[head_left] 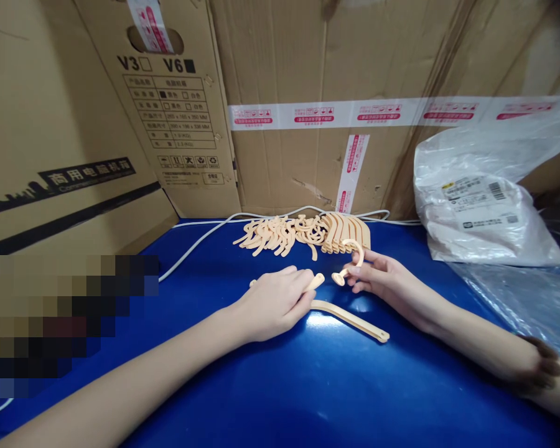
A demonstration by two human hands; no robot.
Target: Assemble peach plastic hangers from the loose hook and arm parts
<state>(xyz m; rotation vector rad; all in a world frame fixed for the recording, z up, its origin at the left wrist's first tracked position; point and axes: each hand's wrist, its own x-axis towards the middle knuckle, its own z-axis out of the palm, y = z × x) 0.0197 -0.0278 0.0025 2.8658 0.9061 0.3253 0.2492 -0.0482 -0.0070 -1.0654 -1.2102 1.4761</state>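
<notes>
My left hand (pixel 277 302) is closed on a beige plastic piece (pixel 316 282), whose rounded end sticks out past the thumb and finger. Another tip of beige plastic shows at the hand's far left side. A long bent beige plastic arm (pixel 354 322) lies by the left hand on the blue tabletop (pixel 354 392); its near end runs under the fingers. Between the thumb and fingers of my right hand (pixel 378 274) is a beige plastic hook (pixel 360 256) with a round flared base. That base points towards the left hand's piece, with a small gap between.
Behind the hands lie a pile of small curved beige pieces (pixel 270 235) and a row of long beige arms (pixel 348 230). A white cable (pixel 196 239) runs behind them. Cardboard boxes (pixel 308 165) stand at the back and left, a white plastic bag (pixel 485 214) at right.
</notes>
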